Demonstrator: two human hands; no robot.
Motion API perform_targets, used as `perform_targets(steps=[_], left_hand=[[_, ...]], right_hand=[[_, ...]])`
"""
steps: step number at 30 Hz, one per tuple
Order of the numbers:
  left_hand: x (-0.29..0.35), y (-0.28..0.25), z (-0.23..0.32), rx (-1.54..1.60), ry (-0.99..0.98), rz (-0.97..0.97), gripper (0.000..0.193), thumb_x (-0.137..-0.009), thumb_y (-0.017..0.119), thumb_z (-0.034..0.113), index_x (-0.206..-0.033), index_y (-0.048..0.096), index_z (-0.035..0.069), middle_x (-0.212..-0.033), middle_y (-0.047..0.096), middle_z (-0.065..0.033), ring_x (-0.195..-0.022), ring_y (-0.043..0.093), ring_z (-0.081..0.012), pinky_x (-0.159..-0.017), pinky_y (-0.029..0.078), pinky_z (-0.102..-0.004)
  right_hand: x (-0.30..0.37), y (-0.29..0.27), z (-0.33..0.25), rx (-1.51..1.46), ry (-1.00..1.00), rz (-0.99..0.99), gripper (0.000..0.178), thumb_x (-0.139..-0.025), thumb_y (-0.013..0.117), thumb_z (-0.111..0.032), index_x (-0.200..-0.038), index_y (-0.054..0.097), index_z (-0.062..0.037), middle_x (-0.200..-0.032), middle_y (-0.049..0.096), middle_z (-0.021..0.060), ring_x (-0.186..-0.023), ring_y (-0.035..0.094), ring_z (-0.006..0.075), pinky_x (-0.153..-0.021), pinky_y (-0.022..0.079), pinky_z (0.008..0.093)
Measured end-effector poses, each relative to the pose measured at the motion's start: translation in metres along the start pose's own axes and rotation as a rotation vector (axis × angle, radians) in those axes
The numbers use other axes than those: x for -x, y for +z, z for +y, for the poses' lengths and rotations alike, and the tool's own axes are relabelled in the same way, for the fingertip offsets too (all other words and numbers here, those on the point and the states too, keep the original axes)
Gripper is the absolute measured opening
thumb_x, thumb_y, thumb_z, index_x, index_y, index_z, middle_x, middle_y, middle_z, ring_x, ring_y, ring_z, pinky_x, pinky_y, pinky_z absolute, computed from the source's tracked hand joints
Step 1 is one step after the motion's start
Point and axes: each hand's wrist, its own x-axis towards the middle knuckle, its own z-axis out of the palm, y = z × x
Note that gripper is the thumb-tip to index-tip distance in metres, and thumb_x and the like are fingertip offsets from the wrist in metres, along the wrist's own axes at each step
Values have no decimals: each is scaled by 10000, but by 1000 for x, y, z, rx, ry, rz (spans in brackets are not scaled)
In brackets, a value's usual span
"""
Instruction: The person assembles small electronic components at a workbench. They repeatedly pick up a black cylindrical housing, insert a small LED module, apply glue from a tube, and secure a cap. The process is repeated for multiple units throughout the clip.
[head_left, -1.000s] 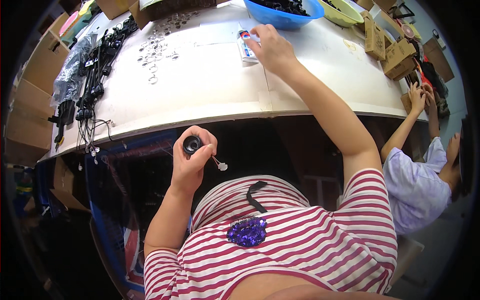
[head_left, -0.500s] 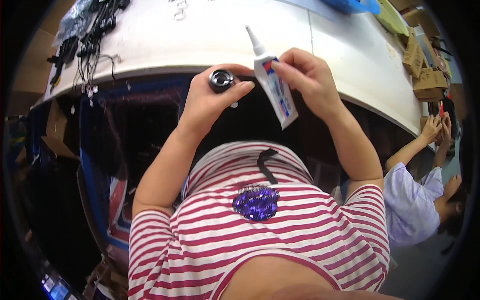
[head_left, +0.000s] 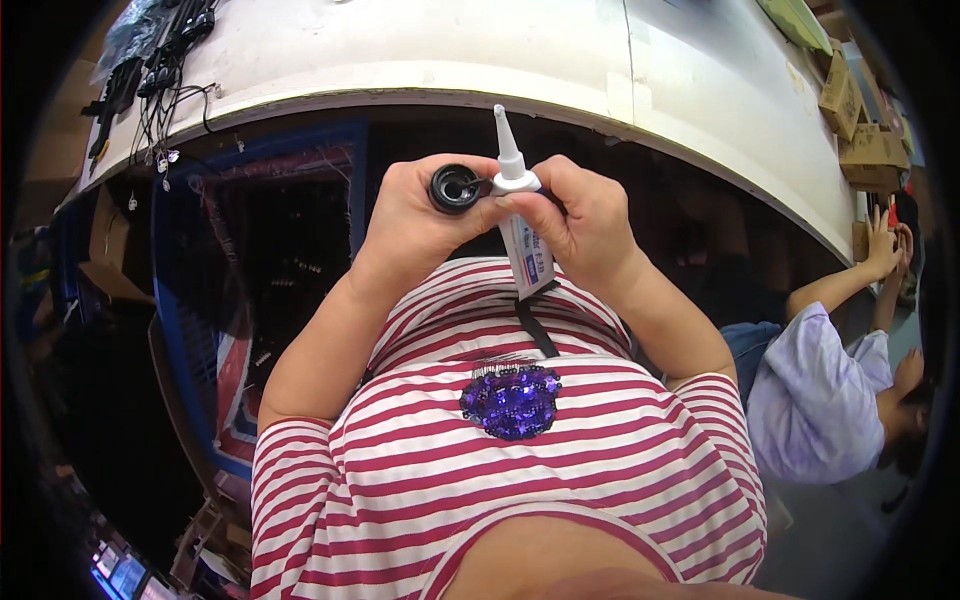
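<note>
Beyond the person's two hands stretches a long white counter, its front edge curving across from one side to the other. Over on the left end lies a tangle of black cables, with thin leads dangling past the edge, and a crumpled clear plastic bag sits next to it. At the far right I can see the rim of a pale green bowl and several cardboard boxes; near those, a co-worker in a pale lavender shirt has both hands up at the counter.

Close in, just off the counter's front edge, the person's left hand is curled round a round black piece, its open end turned upward. Right beside it, the right hand grips a white tube between thumb and fingers, just below the collar. Its tapered nozzle points up toward the counter, while the flat end hangs in front of the person's red-and-white striped shirt. The left thumb comes very near the tube's collar; whether it touches, I can't tell.
</note>
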Motion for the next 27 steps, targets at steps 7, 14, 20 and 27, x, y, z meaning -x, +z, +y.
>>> perform_targets(steps=[7,14,20,27], left_hand=[[2,2,0,33,-54,-35,253,-713,721,68,-918,613,-35,-793,629,-66,-726,600,-99,-655,499,-215],[0,3,-1,-23,-38,-55,218,-708,728,83,-871,625,-19,-766,626,-47,-694,581,-80,-629,473,-203],[1,5,-4,-8,-19,-43,217,-708,729,91,-868,628,-15,-750,623,-39,-681,568,-68,-612,460,-197],[2,2,-5,-38,1,-56,203,-713,722,88,-864,631,-12,-734,615,-23,-665,554,-54,-594,448,-186]], right_hand=[[8,4,3,-185,51,-32,223,-816,611,-190,-700,501,-35,-555,487,95,-460,514,225,-416,408,292],[7,0,3,-183,24,-40,207,-810,615,-160,-696,505,-27,-561,480,93,-455,501,216,-411,393,289],[5,-2,1,-180,11,-56,196,-800,623,-138,-688,509,-25,-558,479,93,-453,497,212,-409,385,285],[3,-2,-1,-161,6,-76,198,-791,634,-129,-681,508,-24,-551,479,94,-444,490,210,-404,380,280]])
